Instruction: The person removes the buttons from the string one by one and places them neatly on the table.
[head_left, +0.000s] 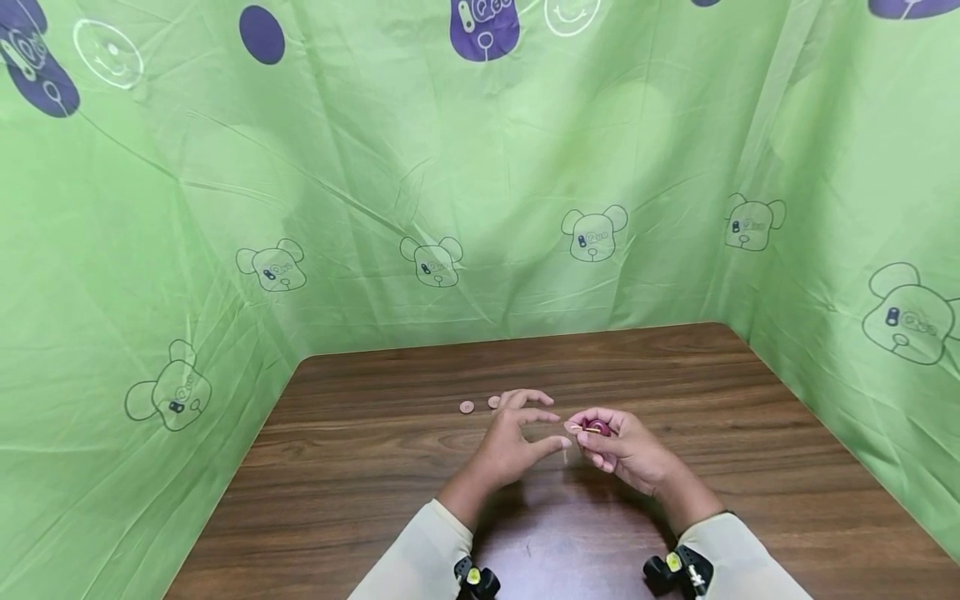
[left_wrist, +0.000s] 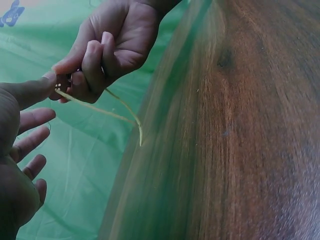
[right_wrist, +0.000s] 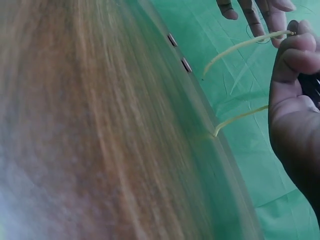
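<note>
From where I stand, it all hangs on the small gap between two hands. The button [head_left: 572,427] sits at the fingertips of the right hand [head_left: 628,450], which pinches it along with a dark red piece [head_left: 598,427]. It lies to the right of the left hand [head_left: 512,443], whose fingers are spread, gripping nothing; whether that thumb touches the button, I can't tell.

A yellow cord [left_wrist: 92,106] comes out of the button, its length trailing slack; a second strand shows from under the right palm. The cord seems to droop between the hands, within reach of the left thumb.

Two loose buttons [head_left: 467,407] lie on the desk [head_left: 360,500] beyond the left hand, one just beside its fingers. The far edge is well past them, and the side edges leave both elbows plenty of room.
</note>
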